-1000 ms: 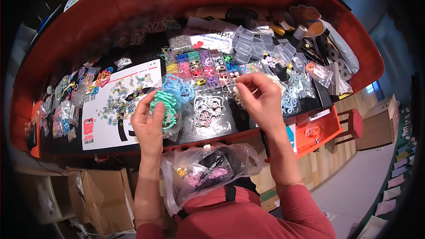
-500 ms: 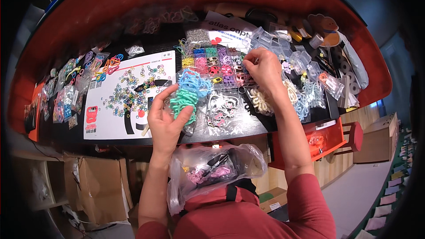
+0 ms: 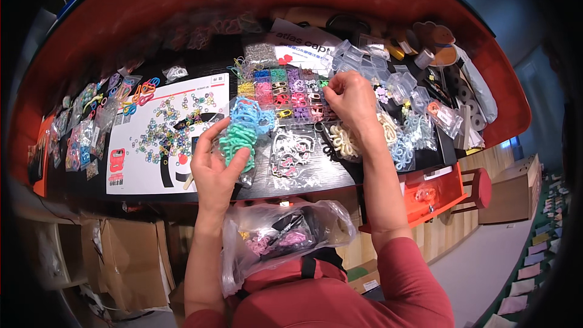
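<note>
My left hand (image 3: pixel 214 167) is closed around a clear bag of green and light-blue curly plastic pieces (image 3: pixel 240 140). The bag is tilted up at the left of a divided clear box (image 3: pixel 280 98), whose small compartments hold clips in many colours. Over the right side of that box, my right hand (image 3: pixel 352 102) has thumb and fingertips pinched together. What lies between those fingertips is too small to make out. Below the box is a clear bag of pink, black and white pieces (image 3: pixel 294 157). A bag of cream curly pieces (image 3: pixel 343 140) lies beside my right wrist.
A white sheet (image 3: pixel 136 173) strewn with small coloured rings covers the table's left. Bagged trinkets (image 3: pixel 85 140) crowd the far left. Empty clear boxes (image 3: pixel 358 61) are heaped at the back right. An open plastic bag (image 3: pixel 331 222) rests at my lap, beside an open orange drawer (image 3: pixel 419 203).
The whole scene has shifted a little to the left in the picture. Both hands keep nearly the same places over the table, the left still gripping its bag.
</note>
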Demonstrator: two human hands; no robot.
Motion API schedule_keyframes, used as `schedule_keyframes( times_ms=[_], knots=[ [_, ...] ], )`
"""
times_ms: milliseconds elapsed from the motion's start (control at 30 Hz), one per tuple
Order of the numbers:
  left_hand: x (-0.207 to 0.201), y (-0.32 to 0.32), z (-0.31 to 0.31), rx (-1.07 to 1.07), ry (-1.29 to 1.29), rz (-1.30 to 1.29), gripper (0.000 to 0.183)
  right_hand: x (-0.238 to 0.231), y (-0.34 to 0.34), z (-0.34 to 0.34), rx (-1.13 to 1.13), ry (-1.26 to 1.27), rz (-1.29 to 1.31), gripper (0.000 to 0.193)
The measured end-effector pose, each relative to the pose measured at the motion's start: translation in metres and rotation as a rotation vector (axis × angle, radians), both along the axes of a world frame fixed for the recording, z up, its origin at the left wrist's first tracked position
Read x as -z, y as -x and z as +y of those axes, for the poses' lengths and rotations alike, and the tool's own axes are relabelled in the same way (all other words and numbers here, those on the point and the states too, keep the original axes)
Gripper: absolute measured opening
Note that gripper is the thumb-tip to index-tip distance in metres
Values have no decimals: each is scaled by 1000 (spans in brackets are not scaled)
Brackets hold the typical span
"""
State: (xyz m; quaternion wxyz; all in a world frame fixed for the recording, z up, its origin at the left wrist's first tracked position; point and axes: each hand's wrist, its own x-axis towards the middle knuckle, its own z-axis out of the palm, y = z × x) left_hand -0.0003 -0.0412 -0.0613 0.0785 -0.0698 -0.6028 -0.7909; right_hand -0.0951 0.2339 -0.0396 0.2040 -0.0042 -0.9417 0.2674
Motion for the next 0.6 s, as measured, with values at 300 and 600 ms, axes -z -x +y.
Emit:
schedule_keyframes(
  times_ms=[300,600],
  knots=[
    [10,2,-7,-28,55,1,57,1,11,-4,-106,395,379,9],
    [14,7,2,-30,163,84,52,-54,0,32,-300,1340,173,17]
  ],
)
